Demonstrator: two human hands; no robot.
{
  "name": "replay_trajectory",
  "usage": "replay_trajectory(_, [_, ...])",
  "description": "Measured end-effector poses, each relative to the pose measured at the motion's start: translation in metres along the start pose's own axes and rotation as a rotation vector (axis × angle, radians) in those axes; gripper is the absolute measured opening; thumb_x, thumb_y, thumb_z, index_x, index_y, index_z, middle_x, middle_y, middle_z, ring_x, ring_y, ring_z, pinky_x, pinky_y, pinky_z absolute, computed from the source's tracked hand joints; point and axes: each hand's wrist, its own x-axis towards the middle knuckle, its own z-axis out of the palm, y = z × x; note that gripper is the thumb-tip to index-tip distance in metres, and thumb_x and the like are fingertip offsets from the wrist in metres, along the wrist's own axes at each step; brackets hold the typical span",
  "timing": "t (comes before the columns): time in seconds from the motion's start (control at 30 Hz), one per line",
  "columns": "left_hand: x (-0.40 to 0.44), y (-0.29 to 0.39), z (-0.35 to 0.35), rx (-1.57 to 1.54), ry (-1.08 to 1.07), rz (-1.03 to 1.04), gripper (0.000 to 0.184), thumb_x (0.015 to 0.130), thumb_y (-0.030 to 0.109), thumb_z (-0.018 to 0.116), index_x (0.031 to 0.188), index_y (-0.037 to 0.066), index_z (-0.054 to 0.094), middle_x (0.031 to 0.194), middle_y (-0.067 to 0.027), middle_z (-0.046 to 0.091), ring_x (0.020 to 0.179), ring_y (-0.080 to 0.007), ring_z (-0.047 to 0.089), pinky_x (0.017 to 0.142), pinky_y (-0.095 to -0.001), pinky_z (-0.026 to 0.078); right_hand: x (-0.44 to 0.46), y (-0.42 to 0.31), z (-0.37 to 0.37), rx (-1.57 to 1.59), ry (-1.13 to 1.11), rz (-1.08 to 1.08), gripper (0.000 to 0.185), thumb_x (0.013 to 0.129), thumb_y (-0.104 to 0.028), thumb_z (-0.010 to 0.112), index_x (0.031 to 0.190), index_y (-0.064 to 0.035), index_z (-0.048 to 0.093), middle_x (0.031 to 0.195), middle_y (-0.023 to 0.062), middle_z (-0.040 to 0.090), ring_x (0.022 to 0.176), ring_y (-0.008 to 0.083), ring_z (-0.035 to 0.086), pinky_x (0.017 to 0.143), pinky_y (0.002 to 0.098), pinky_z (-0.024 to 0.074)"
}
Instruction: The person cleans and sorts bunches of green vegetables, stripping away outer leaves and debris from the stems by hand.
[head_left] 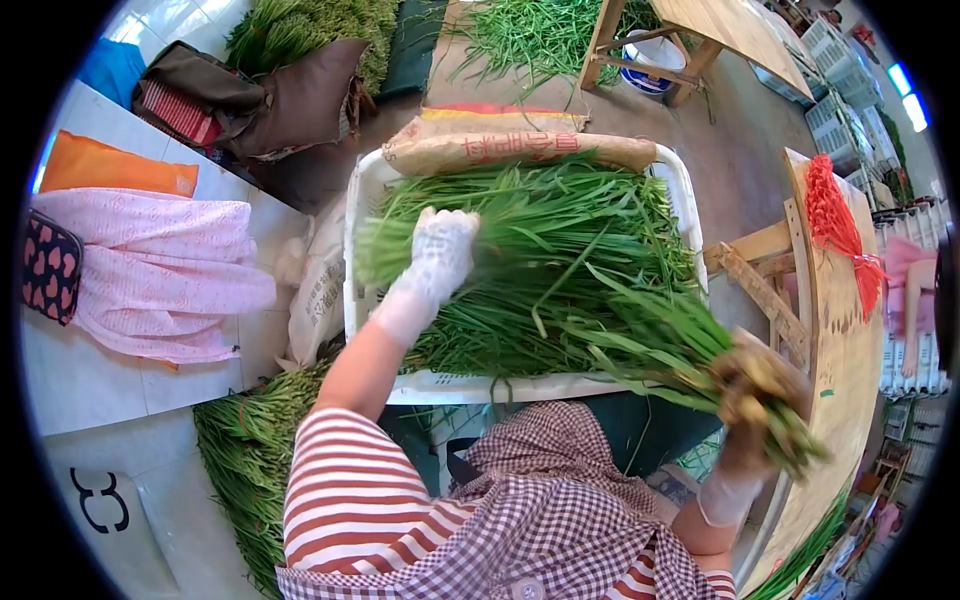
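Observation:
My right hand [757,385], in a soiled glove, is wrapped round a bunch of garlic chives [670,325] by its pale stem end. The bunch's leaves reach left over the near right corner of a white plastic crate [520,388]. In a whitish glove, my left hand [443,245] is closed on leaves at the left of the crate, and the leaves beside it are blurred by motion. More garlic chives [590,215] fill the crate, lying mostly crosswise. The left fingertips are partly hidden among the leaves.
A printed sack [530,152] lines the crate's far side. To the right stands a wooden table [835,330] with red ties [835,215]. Tied green bundles [245,470] lie at lower left. A pink cloth [150,265] covers part of the left surface. A bucket [652,60] stands beyond.

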Motion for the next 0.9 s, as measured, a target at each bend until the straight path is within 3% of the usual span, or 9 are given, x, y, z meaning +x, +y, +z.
replay_trajectory(0.07, [-0.034,0.023,-0.027,0.044,0.104,-0.043,0.037,0.067,0.013,0.075,0.101,0.011,0.06,0.092,-0.0076,0.065,0.092,-0.0242,0.063,0.089,-0.0384,0.043,0.005,-0.018,-0.008,0.036,-0.042,-0.133,0.043,0.082,-0.045,0.07,0.068,-0.006,0.058,0.07,0.012,0.064,0.069,0.0249,0.061,0.076,0.0407,0.0514])
replay_trajectory(0.17, [-0.053,0.053,0.007,-0.071,0.257,-0.089,0.038,0.074,0.009,0.067,0.11,0.01,0.056,0.101,-0.0068,0.061,0.097,-0.0228,0.058,0.093,-0.0434,0.041,0.019,-0.022,0.018,-0.227,-0.077,-0.364,0.028,0.073,-0.029,0.074,0.087,-0.0066,0.063,0.072,0.0094,0.062,0.068,0.0262,0.06,0.068,0.0388,0.049])
replay_trajectory(0.3, [-0.038,0.071,0.138,0.079,0.404,-0.144,0.061,0.072,0.018,0.072,0.127,0.01,0.048,0.126,-0.0131,0.05,0.119,-0.0318,0.046,0.101,-0.0513,0.035,0.027,0.053,0.066,-0.539,-0.51,-0.44,0.046,0.066,-0.018,0.078,0.108,-0.0094,0.064,0.076,0.006,0.06,0.07,0.0257,0.061,0.063,0.0358,0.0494])
replay_trajectory(0.47, [-0.099,0.051,0.016,-0.467,0.19,0.226,0.084,0.066,0.021,0.078,0.138,0.005,0.038,0.139,-0.0166,0.04,0.13,-0.0333,0.036,0.109,-0.0476,0.029,0.023,0.058,0.074,-0.534,-0.503,-0.467,0.055,0.057,-0.02,0.081,0.109,-0.0129,0.065,0.074,0.0046,0.059,0.068,0.027,0.061,0.063,0.0378,0.0494])
replay_trajectory(0.57, [-0.126,-0.004,0.005,-0.448,0.587,0.282,0.1,0.06,0.022,0.083,0.144,0.004,0.03,0.14,-0.0173,0.038,0.129,-0.0324,0.038,0.105,-0.0484,0.034,0.034,0.055,0.073,-0.509,-0.472,-0.503,0.059,0.054,-0.019,0.081,0.11,-0.0123,0.064,0.073,0.0059,0.058,0.069,0.0272,0.061,0.064,0.0384,0.0492])
replay_trajectory(0.67, [-0.137,-0.038,0.008,-0.295,0.385,-0.272,0.114,0.051,0.028,0.088,0.146,0.008,0.028,0.132,-0.0194,0.049,0.127,-0.034,0.042,0.106,-0.045,0.033,0.046,0.049,0.087,-0.538,-0.477,-0.546,0.056,0.056,-0.023,0.082,0.108,-0.0134,0.063,0.071,0.0052,0.059,0.068,0.0264,0.062,0.062,0.0389,0.0496])
replay_trajectory(0.77, [-0.141,-0.061,0.081,-0.445,0.001,-0.22,0.108,0.053,0.031,0.089,0.143,0.007,0.034,0.121,-0.0196,0.058,0.118,-0.033,0.052,0.102,-0.0414,0.038,0.051,0.048,0.111,-0.572,-0.57,-0.586,0.053,0.06,-0.031,0.081,0.107,-0.0146,0.063,0.073,0.004,0.061,0.068,0.0242,0.063,0.063,0.0371,0.0504])
replay_trajectory(0.8, [-0.137,-0.067,0.093,-0.768,-0.073,-0.305,0.09,0.056,0.031,0.089,0.132,0.005,0.048,0.111,-0.0181,0.063,0.105,-0.0312,0.06,0.093,-0.039,0.046,0.051,0.047,0.121,-0.649,-0.651,-0.574,0.05,0.063,-0.038,0.078,0.105,-0.015,0.064,0.073,0.0028,0.062,0.068,0.0215,0.064,0.063,0.035,0.051])
replay_trajectory(0.9, [-0.138,-0.049,0.062,-0.897,0.198,-0.214,0.065,0.061,0.01,0.085,0.119,0.003,0.058,0.103,-0.0136,0.066,0.091,-0.0234,0.065,0.081,-0.0317,0.052,0.049,0.041,0.148,-0.663,-0.743,-0.617,0.054,0.068,-0.037,0.076,0.114,-0.0128,0.062,0.082,0.0031,0.065,0.072,0.0201,0.066,0.063,0.0326,0.0517])
